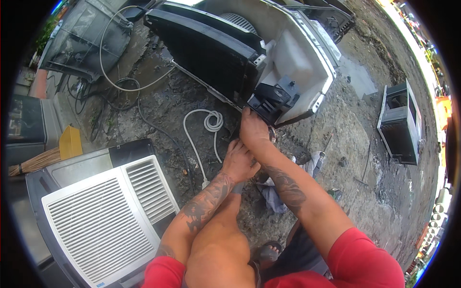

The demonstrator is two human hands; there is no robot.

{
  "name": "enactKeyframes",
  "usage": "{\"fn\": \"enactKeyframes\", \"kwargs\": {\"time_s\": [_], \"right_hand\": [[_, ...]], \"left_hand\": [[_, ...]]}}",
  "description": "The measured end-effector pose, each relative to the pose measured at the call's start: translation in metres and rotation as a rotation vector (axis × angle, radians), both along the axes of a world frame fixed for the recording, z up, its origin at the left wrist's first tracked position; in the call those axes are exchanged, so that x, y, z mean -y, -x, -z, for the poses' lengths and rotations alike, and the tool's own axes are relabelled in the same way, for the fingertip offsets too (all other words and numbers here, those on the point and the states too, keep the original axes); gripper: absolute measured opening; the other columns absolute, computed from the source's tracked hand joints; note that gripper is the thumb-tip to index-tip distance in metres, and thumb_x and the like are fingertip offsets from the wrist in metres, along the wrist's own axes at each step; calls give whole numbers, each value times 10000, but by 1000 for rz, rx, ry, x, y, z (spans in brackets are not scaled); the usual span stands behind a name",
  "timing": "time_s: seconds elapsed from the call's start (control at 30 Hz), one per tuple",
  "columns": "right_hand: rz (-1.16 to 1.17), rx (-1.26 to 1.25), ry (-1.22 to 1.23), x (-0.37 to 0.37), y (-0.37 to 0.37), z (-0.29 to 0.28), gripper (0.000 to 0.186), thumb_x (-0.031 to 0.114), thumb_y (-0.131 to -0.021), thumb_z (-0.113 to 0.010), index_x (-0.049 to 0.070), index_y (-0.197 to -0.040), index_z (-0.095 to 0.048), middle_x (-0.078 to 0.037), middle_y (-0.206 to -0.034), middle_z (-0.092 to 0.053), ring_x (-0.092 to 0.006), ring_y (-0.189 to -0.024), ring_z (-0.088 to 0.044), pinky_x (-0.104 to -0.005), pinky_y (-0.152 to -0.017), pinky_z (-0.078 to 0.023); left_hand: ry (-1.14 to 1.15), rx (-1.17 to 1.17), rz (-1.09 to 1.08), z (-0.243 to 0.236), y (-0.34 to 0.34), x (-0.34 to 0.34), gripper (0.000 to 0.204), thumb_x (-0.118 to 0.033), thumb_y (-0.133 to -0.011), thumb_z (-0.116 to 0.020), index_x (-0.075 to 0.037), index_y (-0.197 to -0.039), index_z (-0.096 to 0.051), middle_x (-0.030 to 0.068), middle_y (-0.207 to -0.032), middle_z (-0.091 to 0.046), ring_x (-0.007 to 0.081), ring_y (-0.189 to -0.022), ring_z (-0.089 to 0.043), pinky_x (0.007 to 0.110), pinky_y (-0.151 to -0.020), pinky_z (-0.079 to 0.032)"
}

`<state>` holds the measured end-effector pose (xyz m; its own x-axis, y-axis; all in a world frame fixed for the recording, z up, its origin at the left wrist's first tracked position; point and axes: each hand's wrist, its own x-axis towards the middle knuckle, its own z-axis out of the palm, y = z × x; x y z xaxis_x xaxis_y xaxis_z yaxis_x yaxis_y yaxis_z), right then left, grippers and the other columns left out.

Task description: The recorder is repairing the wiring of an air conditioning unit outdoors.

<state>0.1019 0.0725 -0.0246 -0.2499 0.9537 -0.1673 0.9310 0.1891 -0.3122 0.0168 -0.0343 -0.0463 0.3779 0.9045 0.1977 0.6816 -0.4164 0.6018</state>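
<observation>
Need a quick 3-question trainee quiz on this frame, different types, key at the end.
1. True or false: the white louvered panel lies farther left than the person's left hand.
2. Multiple choice: what colour is the coiled cord on the ground near the hands? A) red B) white C) green
3. Short answer: which hand is nearer the open, white-lined casing?

Key: 1. True. 2. B. 3. The right hand.

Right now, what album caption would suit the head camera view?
Left hand and right hand close together at the near corner of an opened air conditioner, white louvred grille at left.
</observation>
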Motion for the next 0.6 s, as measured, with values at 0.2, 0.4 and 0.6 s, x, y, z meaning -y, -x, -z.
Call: {"fn": "enactKeyframes", "kwargs": {"time_s": [0.2,0.4,0.6], "right_hand": [[-47,-21,52,3,-17,-13,326,89,-810,-640,-16,-1102,-537,-210,-1070,-657,-384,-947,-701,-439,-780,-583],[-213,-109,-130,105,-172,-71,181,121,-754,-640,61,-917,-585,-109,-843,-639,-306,-825,-661,-428,-751,-501],[272,327,719,183,-333,-14,556,133,-764,-686,-44,-1249,-480,-246,-1223,-550,-407,-1170,-564,-466,-978,-488]], "left_hand": [[61,-53,2,-12,-12,-6,444,-314,-746,-739,-83,-1119,-672,122,-1196,-623,330,-1230,-512,521,-1081,-326],[-94,-152,31,-38,-20,-8,390,-285,-778,-757,-53,-1079,-674,125,-1238,-610,343,-1192,-539,502,-1033,-376],[305,166,312,-28,-152,-65,258,-219,-885,-696,-27,-1056,-678,155,-946,-634,326,-877,-654,407,-789,-521]]}}
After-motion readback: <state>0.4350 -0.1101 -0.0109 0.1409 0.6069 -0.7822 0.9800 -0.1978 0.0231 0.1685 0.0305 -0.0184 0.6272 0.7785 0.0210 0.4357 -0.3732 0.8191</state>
